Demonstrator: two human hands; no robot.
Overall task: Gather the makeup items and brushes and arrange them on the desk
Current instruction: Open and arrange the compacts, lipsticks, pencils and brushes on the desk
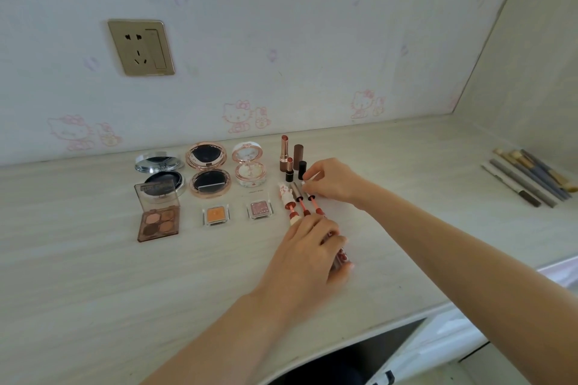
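Observation:
Opened makeup lies in rows on the pale desk (93, 275). Three round compacts (209, 170) stand open at the back. In front sit a brown eyeshadow palette (158, 219), an orange pan (215, 215) and a pink pan (258, 209). Two uncapped lipsticks (285, 151) stand upright with their caps beside them. Three lip gloss wands (301, 201) lie side by side. My right hand (334, 181) pinches the cap end of the rightmost wand. My left hand (309, 247) rests over the lip gloss tubes (342, 256), fingers closed on them.
A bundle of makeup brushes and pencils (528, 178) lies at the far right near the side wall. A wall socket (141, 47) is above the desk at the left. The desk's front edge curves inward at the lower right, with a dark gap below.

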